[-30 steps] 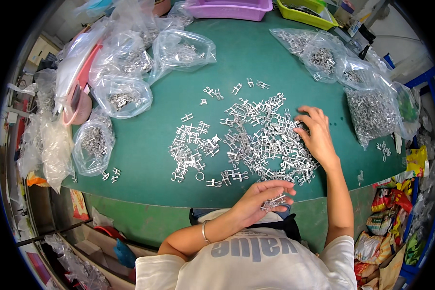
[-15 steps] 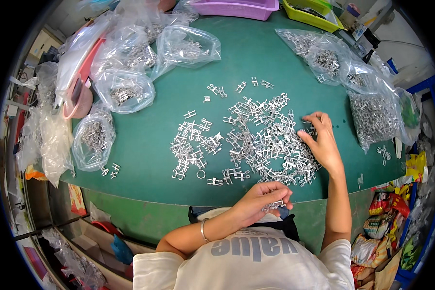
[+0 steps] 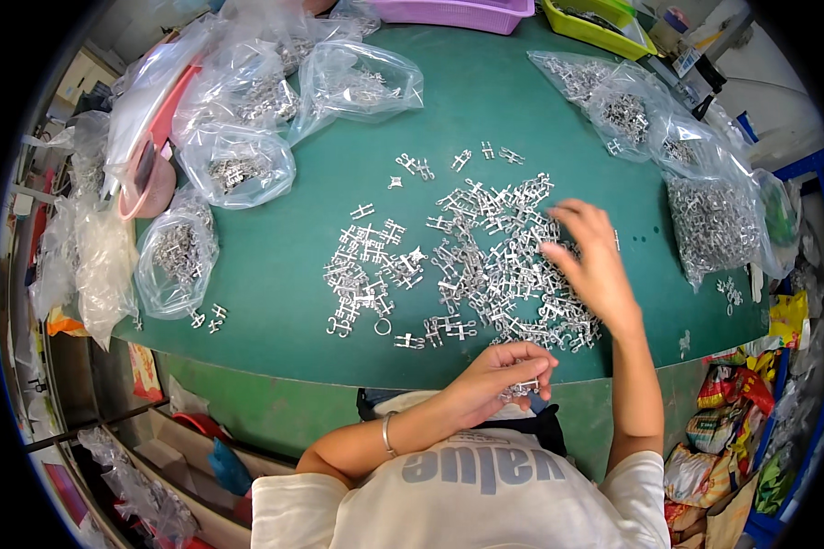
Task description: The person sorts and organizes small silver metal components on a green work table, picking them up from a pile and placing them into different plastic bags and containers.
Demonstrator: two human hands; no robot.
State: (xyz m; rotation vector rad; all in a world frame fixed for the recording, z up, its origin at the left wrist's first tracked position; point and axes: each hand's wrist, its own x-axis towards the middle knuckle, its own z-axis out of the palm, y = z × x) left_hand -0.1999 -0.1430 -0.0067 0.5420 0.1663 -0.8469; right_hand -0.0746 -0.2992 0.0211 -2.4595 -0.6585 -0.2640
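Close to my body, just off the table's front edge, my left hand (image 3: 505, 377) is closed around several small silver metal pieces (image 3: 520, 390), part of them showing below the fingers. My right hand (image 3: 590, 261) hovers at the right side of a large pile of similar metal pieces (image 3: 499, 261). Its thumb and fingers are apart, and I see nothing between them. To the left of that pile lies a smaller, looser group of the metal pieces (image 3: 364, 265), with a metal ring (image 3: 383, 327) at its lower edge.
Clear bags of metal pieces stand at the left (image 3: 178, 256) and right (image 3: 712, 220) of the green table (image 3: 275, 320). A purple basket (image 3: 458, 14) and a yellow-green basket (image 3: 604, 32) sit at the far edge. A pink scoop (image 3: 146, 188) lies among the left bags.
My right hand has shifted slightly left, from beside the pile to over its right edge, with its fingers spread wider. The left hand stays almost still, holding its pieces.
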